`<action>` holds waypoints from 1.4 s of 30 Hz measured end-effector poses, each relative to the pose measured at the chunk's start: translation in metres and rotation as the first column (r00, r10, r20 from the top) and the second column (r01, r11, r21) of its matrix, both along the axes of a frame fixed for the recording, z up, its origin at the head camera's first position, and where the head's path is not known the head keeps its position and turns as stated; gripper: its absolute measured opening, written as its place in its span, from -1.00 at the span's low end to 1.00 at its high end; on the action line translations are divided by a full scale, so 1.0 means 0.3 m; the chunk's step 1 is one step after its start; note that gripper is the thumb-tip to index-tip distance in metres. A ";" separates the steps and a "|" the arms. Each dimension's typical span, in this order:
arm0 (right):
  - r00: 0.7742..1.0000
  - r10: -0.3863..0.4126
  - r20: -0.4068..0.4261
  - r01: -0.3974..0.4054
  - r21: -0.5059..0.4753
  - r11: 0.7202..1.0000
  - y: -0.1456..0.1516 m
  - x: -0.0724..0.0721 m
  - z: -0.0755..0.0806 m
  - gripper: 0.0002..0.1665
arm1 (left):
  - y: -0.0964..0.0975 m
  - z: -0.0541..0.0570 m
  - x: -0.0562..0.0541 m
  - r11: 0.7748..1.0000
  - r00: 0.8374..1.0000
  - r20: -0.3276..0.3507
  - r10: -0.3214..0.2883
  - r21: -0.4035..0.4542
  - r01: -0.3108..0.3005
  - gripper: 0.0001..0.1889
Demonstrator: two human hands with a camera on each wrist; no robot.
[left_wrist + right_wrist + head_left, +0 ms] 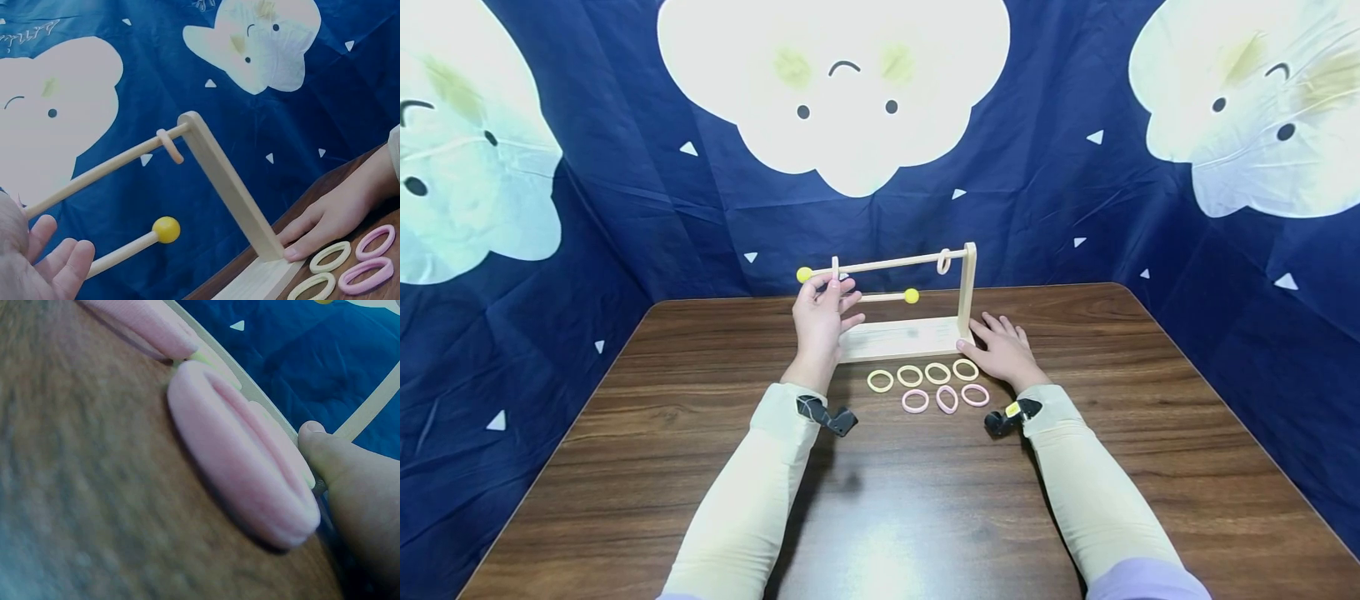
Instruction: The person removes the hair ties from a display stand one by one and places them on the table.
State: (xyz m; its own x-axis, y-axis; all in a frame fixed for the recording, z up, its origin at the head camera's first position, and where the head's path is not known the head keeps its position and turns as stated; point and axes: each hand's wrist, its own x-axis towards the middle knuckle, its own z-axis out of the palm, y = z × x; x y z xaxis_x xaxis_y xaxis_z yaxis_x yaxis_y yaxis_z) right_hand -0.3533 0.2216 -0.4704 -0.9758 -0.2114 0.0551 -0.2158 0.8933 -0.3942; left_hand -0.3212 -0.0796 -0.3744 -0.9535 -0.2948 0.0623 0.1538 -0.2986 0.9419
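A wooden stand [967, 292] has an upright post, a flat base [910, 338] and a long rod [895, 262] tipped with a yellow ball [804, 274]. Near that ball my left hand [822, 321] pinches a pale pink ring [835, 267] between thumb and index finger, around the rod; the other fingers spread loosely. A second ring [943, 262], pale peach, hangs on the rod close to the post. My right hand [1003, 354] lies at the post's foot, thumb touching the base's end and fingers extended beyond it on the table.
In front of the base, several pale yellow rings [880, 372] form a row, with pink rings [915, 393] nearer me. A shorter rod with a yellow ball [912, 296] sits below the long one, partly behind my left hand. Blue cloth [880, 225] surrounds the wooden table [700, 467].
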 end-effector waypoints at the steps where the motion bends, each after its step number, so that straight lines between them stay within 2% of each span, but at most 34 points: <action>1: 1.000 0.000 0.000 0.000 0.002 1.000 0.000 -0.001 -0.001 -0.11 | -0.006 -0.001 0.000 1.000 1.000 0.001 0.004 0.002 -0.004 -0.85; 9: 1.000 0.002 0.001 -0.002 0.005 1.000 0.001 -0.005 -0.001 -0.10 | -0.043 -0.013 0.000 0.999 0.999 0.007 0.038 0.024 -0.038 -0.72; 16: 1.000 -0.001 0.005 0.001 0.010 1.000 0.003 -0.004 -0.001 -0.11 | -0.058 -0.026 0.007 0.997 0.997 -0.012 0.073 0.042 -0.072 -0.80; 21: 1.000 0.000 0.003 0.000 0.002 1.000 0.002 -0.004 0.001 -0.11 | -0.068 -0.031 0.015 0.995 0.995 -0.034 0.092 0.042 -0.090 -0.77; 42: 1.000 0.000 0.000 0.000 0.017 1.000 0.002 -0.010 -0.007 -0.11 | -0.136 -0.027 -0.001 0.985 0.990 0.005 0.138 0.105 -0.137 -0.84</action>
